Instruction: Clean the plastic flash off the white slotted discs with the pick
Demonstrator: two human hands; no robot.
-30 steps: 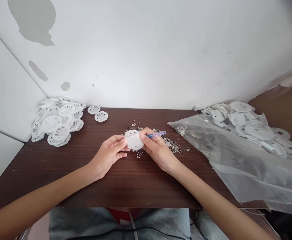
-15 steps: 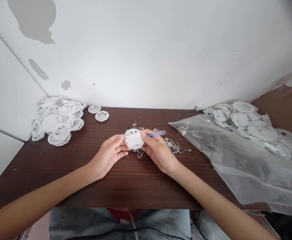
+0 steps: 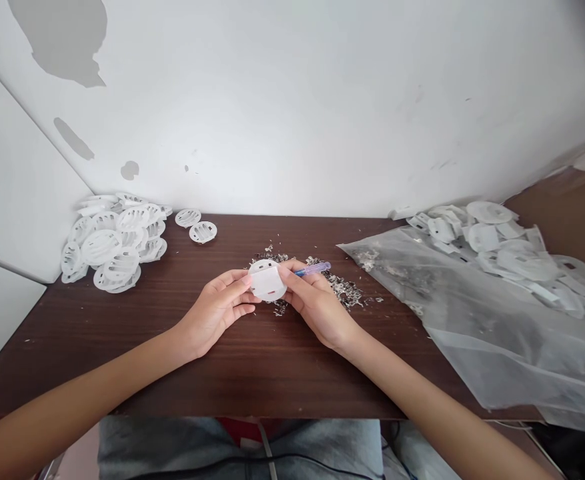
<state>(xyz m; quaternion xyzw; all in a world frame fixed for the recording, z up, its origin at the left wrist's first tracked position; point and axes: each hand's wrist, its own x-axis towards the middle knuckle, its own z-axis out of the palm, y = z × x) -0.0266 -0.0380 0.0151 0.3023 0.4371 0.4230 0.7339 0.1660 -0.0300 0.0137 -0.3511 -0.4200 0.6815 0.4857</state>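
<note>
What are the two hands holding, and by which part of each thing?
The left hand and right hand hold a round white piece by opposite edges. The right hand also holds a bluish pen-like tool; its gripped part is hidden.

Component Quantities

One left hand (image 3: 216, 310) and one right hand (image 3: 317, 305) are present. Count one held white disc (image 3: 266, 281), one pen-like tool (image 3: 315, 269), two separate slotted discs (image 3: 203, 232), two heaps of white parts (image 3: 103, 247) and one translucent plastic sheet (image 3: 502, 360). Overlap prevents counting within either heap.
</note>
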